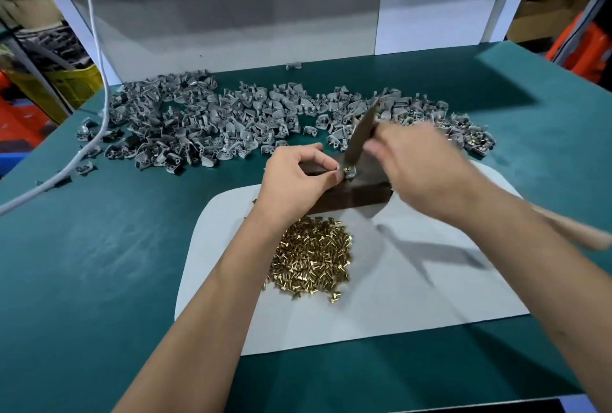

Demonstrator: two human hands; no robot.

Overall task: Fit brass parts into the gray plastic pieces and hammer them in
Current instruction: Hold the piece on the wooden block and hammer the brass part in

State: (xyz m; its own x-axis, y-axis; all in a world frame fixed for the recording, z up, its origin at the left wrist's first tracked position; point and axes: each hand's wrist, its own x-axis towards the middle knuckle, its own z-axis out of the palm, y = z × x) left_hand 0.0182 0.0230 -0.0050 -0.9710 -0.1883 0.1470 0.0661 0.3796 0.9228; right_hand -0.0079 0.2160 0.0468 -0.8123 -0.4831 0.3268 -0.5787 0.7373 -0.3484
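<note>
Hammering is under way on the block (351, 195). The right hand (417, 174), blurred, grips the hammer (361, 134), whose head is down on the gray piece (350, 171), pinched by the left hand (298, 174). Best keep blows square and fingertips clear. Gray pile (231, 117) lies beyond the hands, brass parts (311, 263) nearer, under the left wrist.
</note>
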